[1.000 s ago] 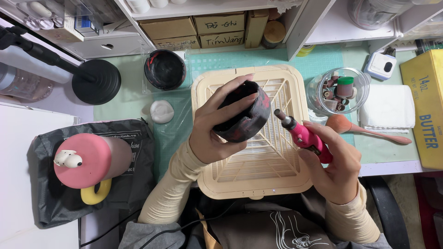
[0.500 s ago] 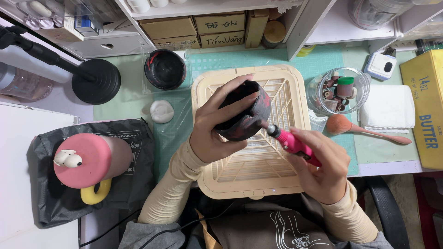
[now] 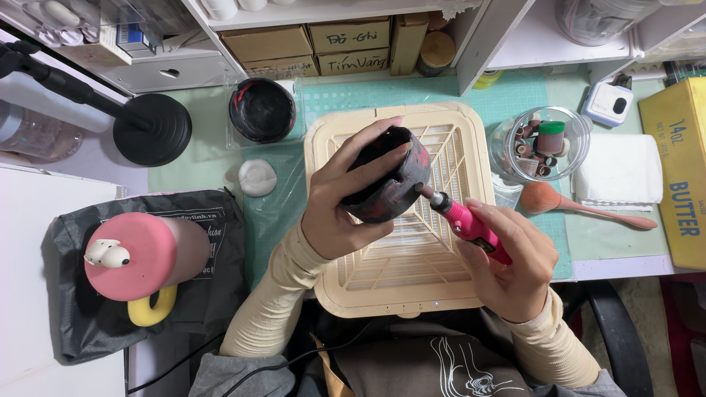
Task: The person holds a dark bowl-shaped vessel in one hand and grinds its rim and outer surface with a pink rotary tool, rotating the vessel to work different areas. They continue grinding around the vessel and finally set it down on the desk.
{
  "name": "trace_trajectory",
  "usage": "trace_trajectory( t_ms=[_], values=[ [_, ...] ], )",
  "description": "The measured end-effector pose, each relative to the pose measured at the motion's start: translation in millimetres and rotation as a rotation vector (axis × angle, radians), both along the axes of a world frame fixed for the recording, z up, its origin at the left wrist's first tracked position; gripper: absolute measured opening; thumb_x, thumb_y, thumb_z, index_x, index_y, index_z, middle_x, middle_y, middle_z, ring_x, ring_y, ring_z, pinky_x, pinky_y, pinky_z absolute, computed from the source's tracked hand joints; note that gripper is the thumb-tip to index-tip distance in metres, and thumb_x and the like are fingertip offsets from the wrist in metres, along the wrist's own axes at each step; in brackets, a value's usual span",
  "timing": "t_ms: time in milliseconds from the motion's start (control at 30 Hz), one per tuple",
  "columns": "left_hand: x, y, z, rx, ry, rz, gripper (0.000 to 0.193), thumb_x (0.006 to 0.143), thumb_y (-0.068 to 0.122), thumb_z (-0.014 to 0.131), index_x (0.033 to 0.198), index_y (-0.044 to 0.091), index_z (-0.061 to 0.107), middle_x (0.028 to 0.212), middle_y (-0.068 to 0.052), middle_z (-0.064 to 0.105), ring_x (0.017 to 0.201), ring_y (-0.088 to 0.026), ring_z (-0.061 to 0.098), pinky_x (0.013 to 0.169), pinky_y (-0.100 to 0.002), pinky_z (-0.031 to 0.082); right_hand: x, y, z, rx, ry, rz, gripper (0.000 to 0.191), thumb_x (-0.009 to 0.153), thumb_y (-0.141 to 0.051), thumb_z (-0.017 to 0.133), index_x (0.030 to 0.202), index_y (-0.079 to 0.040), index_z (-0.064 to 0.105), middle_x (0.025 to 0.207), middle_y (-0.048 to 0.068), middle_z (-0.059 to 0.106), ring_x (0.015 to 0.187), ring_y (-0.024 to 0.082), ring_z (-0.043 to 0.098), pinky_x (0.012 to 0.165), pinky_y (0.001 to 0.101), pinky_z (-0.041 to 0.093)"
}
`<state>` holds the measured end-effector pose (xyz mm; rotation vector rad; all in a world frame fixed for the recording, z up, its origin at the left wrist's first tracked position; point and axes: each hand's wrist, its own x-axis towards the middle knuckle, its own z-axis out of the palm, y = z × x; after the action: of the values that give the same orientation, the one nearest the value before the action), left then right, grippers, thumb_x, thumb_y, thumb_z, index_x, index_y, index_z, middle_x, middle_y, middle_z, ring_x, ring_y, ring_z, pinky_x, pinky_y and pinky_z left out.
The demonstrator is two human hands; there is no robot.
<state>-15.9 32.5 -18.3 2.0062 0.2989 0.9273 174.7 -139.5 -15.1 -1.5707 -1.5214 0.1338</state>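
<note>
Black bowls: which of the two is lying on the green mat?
The black bowl behind the grille tray; the other bowl is gripped in the left hand.

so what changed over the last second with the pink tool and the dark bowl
The right hand brought the pink rotary tool up and left, so its tip, a second ago clear of the piece, now meets the dark bowl on its lower right side. The left hand keeps its grip on the bowl, turned slightly, over the beige slatted tray. Nothing was let go; the second black bowl, brush and glass jar stayed put.
</note>
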Motion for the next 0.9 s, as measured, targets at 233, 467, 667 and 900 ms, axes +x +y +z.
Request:
trace_trajectory(
  t_ms=[233,467,667,900],
  values=[
    [-0.9,3.1,2.7,0.001,0.004,-0.009,0.083,0.072,0.006,0.086,0.149,0.010,0.056,0.156,-0.021,0.047,0.145,-0.035,0.054,0.121,-0.040,0.048,2.4,1.0,0.5,-0.006,-0.027,0.039,0.046,0.077,0.001,0.079,0.120,0.006,0.064,0.101,0.021,0.071,0.084,0.028,0.071,0.076,0.0342,0.054],
    [0.4,4.0,0.8,0.001,0.017,-0.013,0.084,0.072,0.005,0.086,0.150,0.010,0.055,0.156,-0.020,0.046,0.145,-0.035,0.054,0.121,-0.040,0.048,2.7,3.3,1.0,-0.008,-0.055,0.054,0.047,0.075,0.000,0.080,0.119,0.006,0.065,0.101,0.020,0.071,0.086,0.029,0.071,0.076,0.0347,0.054],
    [1.0,2.8,-1.7,-0.017,0.029,0.000,0.079,0.075,0.007,0.084,0.148,0.008,0.055,0.157,-0.020,0.047,0.145,-0.035,0.055,0.122,-0.040,0.049,2.7,4.2,2.3,-0.036,0.008,0.006,0.044,0.080,0.001,0.079,0.121,0.005,0.064,0.102,0.019,0.071,0.086,0.027,0.071,0.075,0.0331,0.054],
    [3.0,5.5,0.1,0.009,0.017,0.012,0.073,0.083,0.014,0.085,0.149,0.009,0.053,0.157,-0.019,0.048,0.145,-0.034,0.056,0.121,-0.040,0.049,7.6,4.4,-0.6,-0.041,-0.053,0.077,0.045,0.075,0.000,0.080,0.118,0.004,0.066,0.098,0.018,0.071,0.083,0.025,0.070,0.074,0.0323,0.053]
  ],
)
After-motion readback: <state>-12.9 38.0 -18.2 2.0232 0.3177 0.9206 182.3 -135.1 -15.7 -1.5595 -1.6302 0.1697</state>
